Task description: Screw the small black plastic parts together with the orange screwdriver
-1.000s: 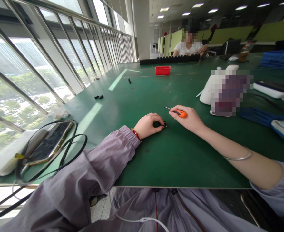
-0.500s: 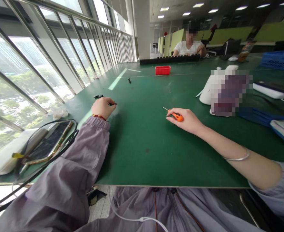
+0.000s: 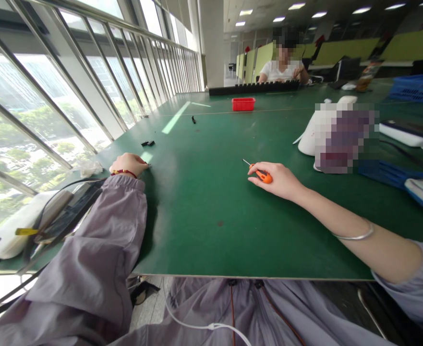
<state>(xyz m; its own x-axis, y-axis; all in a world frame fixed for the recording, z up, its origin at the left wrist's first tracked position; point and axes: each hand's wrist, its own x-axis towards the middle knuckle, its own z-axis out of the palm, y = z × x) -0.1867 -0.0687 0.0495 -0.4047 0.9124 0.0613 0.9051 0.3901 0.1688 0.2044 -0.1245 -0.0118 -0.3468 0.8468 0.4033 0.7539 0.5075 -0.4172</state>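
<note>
My right hand [image 3: 278,180] rests on the green table, its fingers closed around a small screwdriver [image 3: 263,176] with an orange and black handle. The thin metal shaft points away to the upper left. At the table's left side my left hand [image 3: 128,164] is low over the surface, fingers pinched together. A tiny dark tip shows at the fingertips; what it belongs to is too small to name. Just beyond that hand lies a small black piece [image 3: 148,143]. Another small black piece [image 3: 193,119] is farther back.
A red bin [image 3: 243,104] stands toward the back, before a long black strip [image 3: 254,88]. A person [image 3: 281,69] sits across the table. Cables and a phone-like device crowd the left edge by the railing [image 3: 125,86]. On the right are a white object [image 3: 308,137] and a blue basket [image 3: 416,89].
My left hand has moved left and slightly toward me, uncovering the black piece behind it. My right hand and the screwdriver have stayed in place.
</note>
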